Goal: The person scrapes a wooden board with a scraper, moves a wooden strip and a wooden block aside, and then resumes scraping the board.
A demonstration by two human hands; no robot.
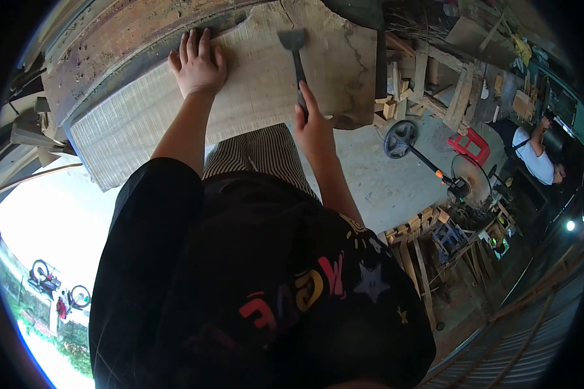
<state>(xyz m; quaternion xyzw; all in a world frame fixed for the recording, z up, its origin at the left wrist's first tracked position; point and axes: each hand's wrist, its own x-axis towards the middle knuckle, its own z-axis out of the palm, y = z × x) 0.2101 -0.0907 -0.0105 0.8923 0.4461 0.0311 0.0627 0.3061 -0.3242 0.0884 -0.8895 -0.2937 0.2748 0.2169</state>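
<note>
A wide pale wooden slab [253, 84] lies in front of me, its surface ribbed with fine saw marks. My left hand [198, 65] rests flat on it near its far edge, fingers slightly apart. My right hand [313, 126] grips the dark handle of a broad-bladed chisel [295, 55]. The blade lies on the slab's upper right part, pointing away from me. My black shirt and striped trousers fill the lower middle of the view.
A rusty curved beam [117, 45] runs behind the slab. Wooden offcuts and frames [435, 84] are stacked at right, near a red stool [470, 146] and a standing fan [470, 178]. Another person [535, 155] in white sits at the far right. Motorbikes [58, 288] stand outside at left.
</note>
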